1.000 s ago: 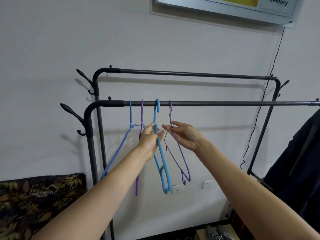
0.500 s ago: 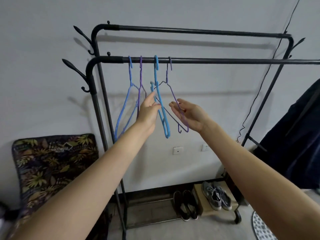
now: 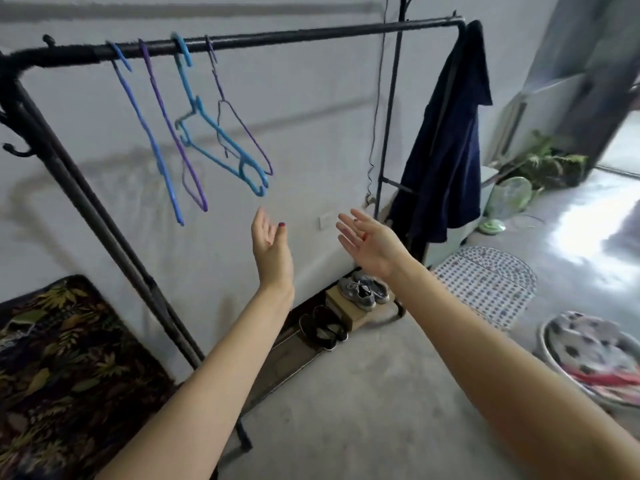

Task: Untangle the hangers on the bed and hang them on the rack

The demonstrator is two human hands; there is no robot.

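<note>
Because each of the four hangers on the rack (image 3: 311, 36) is a thin frame, judge them light and springy rather than rigid: the plastic ones should flex a little, and the wire ones could bend out of shape if forced. Their open hooks and narrow arms are likely to snag on one another, so take hold at the neck just below the hook, or at the shoulder bend, and lift straight up off the bar. The smooth coating may slip in a loose pinch.

All four hang from the front bar in the upper left of the frame, tilted in this wide-angle view. From left to right:

1. A blue hanger (image 3: 149, 136), seen nearly edge-on.
2. A purple hanger (image 3: 169, 123), also nearly edge-on, with a small loop at its lower end.
3. A light-blue hanger (image 3: 221, 147), broader, with notches at the shoulder and a curled tip.
4. A thin purple wire hanger (image 3: 242, 126), partly overlapping the light-blue one; whether they touch cannot be told.

The left hand (image 3: 272, 249) and right hand (image 3: 372, 242) are in the centre of the frame, below the hangers and clear of them. Both have fingers extended and spread, holding nothing.

The bed is not in view, so any hangers left there cannot be counted.
</note>
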